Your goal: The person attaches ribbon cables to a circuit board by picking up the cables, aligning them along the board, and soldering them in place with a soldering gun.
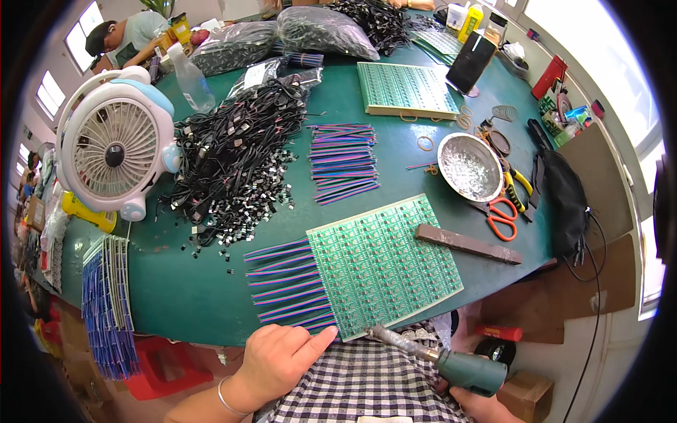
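Note:
A green circuit board panel (384, 261) with rows of small parts lies at the table's near edge. Several multicoloured ribbon wires (282, 273) stick out from its left side. At the panel's near left corner my left hand (276, 363) is closed, thumb and index finger pinching the end of a ribbon wire, largely hidden by the fingers. My right hand (481, 404), partly cut off below, grips the green handle of a soldering iron (469, 370). Its tip meets or hovers just above the panel's near edge, right of my left fingertips.
A brown bar (469, 244) rests across the panel's right side. Beyond lie a wire bundle (344, 163), black cables (233, 148), a metal bowl (470, 168), orange-handled scissors (502, 220) and another panel stack (405, 88). A fan (116, 151) stands left; a person (137, 39) sits far left.

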`<state>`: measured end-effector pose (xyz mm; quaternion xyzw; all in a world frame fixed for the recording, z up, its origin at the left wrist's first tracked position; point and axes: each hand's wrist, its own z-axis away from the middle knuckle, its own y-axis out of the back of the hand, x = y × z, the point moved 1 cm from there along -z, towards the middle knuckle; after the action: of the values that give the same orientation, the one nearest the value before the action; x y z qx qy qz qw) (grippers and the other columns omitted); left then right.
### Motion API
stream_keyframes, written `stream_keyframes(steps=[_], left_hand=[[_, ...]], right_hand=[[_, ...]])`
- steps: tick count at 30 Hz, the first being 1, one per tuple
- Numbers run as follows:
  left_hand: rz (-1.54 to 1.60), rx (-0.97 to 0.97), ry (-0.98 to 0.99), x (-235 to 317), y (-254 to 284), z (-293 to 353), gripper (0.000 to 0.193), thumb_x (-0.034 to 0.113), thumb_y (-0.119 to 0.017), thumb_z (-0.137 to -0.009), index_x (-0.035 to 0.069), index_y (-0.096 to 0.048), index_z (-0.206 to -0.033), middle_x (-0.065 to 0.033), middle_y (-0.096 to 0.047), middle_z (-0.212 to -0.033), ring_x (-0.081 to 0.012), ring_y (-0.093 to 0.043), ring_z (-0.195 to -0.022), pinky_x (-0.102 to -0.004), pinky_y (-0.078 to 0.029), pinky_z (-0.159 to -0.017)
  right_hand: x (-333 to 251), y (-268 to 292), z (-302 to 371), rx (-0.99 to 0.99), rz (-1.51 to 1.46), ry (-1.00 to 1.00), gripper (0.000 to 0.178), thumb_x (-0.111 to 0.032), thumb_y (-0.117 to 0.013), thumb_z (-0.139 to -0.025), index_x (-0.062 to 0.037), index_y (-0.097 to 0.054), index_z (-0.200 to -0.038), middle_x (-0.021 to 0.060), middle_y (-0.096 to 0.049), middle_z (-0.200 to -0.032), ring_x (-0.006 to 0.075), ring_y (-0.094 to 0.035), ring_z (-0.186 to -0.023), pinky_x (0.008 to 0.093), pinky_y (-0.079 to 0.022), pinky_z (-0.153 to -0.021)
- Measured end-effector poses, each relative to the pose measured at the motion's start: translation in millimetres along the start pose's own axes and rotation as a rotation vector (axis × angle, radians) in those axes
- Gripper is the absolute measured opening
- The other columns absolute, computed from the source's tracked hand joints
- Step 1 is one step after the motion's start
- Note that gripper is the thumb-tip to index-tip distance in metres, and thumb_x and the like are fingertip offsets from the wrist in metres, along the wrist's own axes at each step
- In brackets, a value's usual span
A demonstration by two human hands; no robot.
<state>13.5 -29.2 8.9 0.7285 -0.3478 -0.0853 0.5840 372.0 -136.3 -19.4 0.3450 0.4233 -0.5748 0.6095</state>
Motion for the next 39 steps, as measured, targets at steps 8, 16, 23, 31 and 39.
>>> stream_keyframes(steps=[8, 16, 23, 31, 39], left_hand=[[0.223, 0.105, 0.036, 1, -21, 2, 0.024, 0.008, -0.072, -0.075, 0.009, -0.072, -0.100, -0.0033, -0.064, -0.089, -0.0213, -0.064, -0.072, -0.0353, -0.049, -0.060], [0.192, 0.069, 0.037, 0, -27, 6, 0.027, 0.008, -0.072, -0.076, 0.010, -0.074, -0.103, -0.0035, -0.064, -0.091, -0.0216, -0.064, -0.075, -0.0356, -0.050, -0.061], [0.198, 0.119, 0.017, -1, -29, 4, 0.036, 0.001, -0.077, -0.066, 0.012, -0.074, -0.100, -0.0022, -0.062, -0.086, -0.0202, -0.062, -0.068, -0.0340, -0.048, -0.056], [0.207, 0.117, 0.008, -1, -28, 3, 0.035, 0.003, -0.079, -0.065, 0.012, -0.074, -0.099, -0.0019, -0.062, -0.086, -0.0203, -0.061, -0.068, -0.0339, -0.047, -0.056], [0.209, 0.121, 0.016, -1, -29, 2, 0.033, 0.004, -0.079, -0.066, 0.011, -0.074, -0.098, -0.0023, -0.062, -0.084, -0.0202, -0.061, -0.067, -0.0339, -0.047, -0.056]], right_hand=[[-4, -4, 5, 0.019, 0.137, 0.062, 0.054, -0.011, -0.077, -0.087, -0.0002, -0.053, -0.133, 0.0127, -0.068, -0.111, 0.0231, -0.068, -0.094, 0.0376, -0.054, -0.086], [-11, -10, -22, -0.062, 0.651, 0.433, 0.034, -0.012, -0.079, -0.075, -0.0034, -0.070, -0.107, 0.0094, -0.072, -0.094, 0.0289, -0.070, -0.087, 0.0409, -0.055, -0.085], [-11, -13, -27, -0.053, 0.806, 0.535, 0.025, -0.013, -0.077, -0.077, -0.0057, -0.072, -0.101, 0.0101, -0.072, -0.092, 0.0310, -0.068, -0.079, 0.0424, -0.054, -0.073], [-18, -18, -32, -0.102, 0.683, 0.476, 0.020, -0.010, -0.075, -0.080, -0.0049, -0.073, -0.099, 0.0101, -0.072, -0.091, 0.0296, -0.068, -0.078, 0.0409, -0.054, -0.072], [-21, -19, -29, -0.141, 0.690, 0.356, 0.019, -0.012, -0.074, -0.084, -0.0055, -0.073, -0.102, 0.0084, -0.072, -0.093, 0.0276, -0.069, -0.083, 0.0392, -0.053, -0.077]])
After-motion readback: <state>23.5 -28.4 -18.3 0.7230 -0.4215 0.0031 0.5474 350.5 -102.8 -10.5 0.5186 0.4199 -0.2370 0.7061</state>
